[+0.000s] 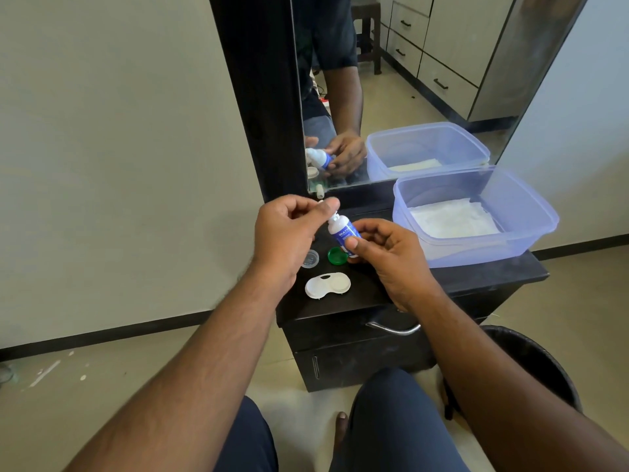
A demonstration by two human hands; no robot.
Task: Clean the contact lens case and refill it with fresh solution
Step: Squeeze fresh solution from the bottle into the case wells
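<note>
My right hand (384, 257) grips a small white solution bottle (342, 231) with a blue label, tilted up to the left above the black dresser top (476, 277). At the bottle's nozzle, my left hand (286, 233) pinches a small white cap (321, 203) between thumb and fingers. Below the hands lies the white contact lens case (327, 285), open with both wells uncovered. A green lid (337, 255) and a clear lid (310, 258) rest on the top just behind the case.
A translucent blue plastic tub (531, 212) with white tissue inside stands at the right of the dresser top, against the mirror (425, 80). A dark round bin (531, 362) sits on the floor at the right. A drawer handle (394, 330) is below the top's front edge.
</note>
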